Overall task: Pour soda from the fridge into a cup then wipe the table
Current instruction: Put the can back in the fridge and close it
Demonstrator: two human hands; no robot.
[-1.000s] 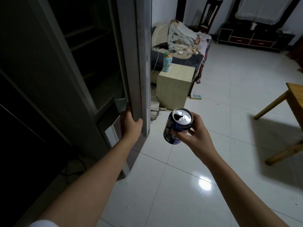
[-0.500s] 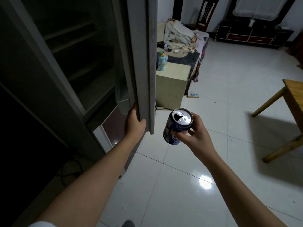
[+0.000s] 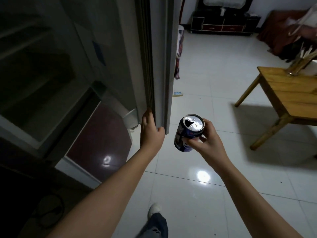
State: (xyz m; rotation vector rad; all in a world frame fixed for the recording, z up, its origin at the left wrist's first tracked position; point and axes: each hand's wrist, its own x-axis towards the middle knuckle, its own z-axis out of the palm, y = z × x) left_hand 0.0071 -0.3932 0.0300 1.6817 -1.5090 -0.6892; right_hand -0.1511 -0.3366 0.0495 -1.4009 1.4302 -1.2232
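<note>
table (image 3: 291,93): cut off right | fridge interior (image 3: 34,74): too dark | left fingers: behind door

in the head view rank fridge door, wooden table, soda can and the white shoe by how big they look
1. fridge door
2. wooden table, partly cut off
3. soda can
4. white shoe, though the trouser leg hides part of it

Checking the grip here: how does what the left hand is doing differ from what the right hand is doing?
The left hand grips the lower edge of the open fridge door, a fixed panel; the right hand holds a free blue soda can in mid-air. The left hand's fingers hook behind the door edge, while the right hand's fingers wrap the can's side. The can is upright and already opened. Both hands are curled round something.
</note>
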